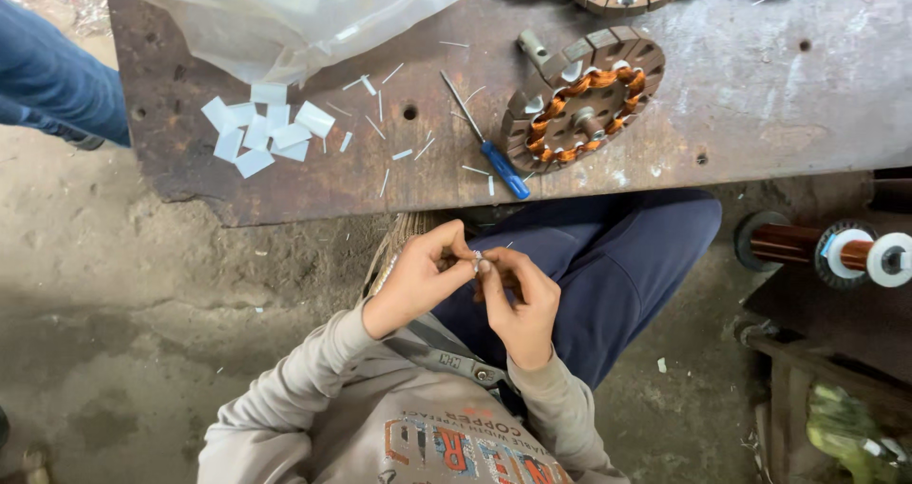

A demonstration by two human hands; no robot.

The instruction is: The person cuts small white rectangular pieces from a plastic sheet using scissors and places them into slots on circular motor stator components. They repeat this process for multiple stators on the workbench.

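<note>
Evidently midway: left hand [418, 280] and right hand [518, 299] both pinching one small white slip [478, 261] above the lap. On the rusty bench [760, 104], a stator [581, 99] partly wound with copper; cut white slips [261, 128] stacked unused, a blue-handled screwdriver [486, 137] idle.

One head-mounted camera looks steeply down from close above the seated person's lap, facing forward across the table [285, 185] edge, with ground at both sides.
</note>
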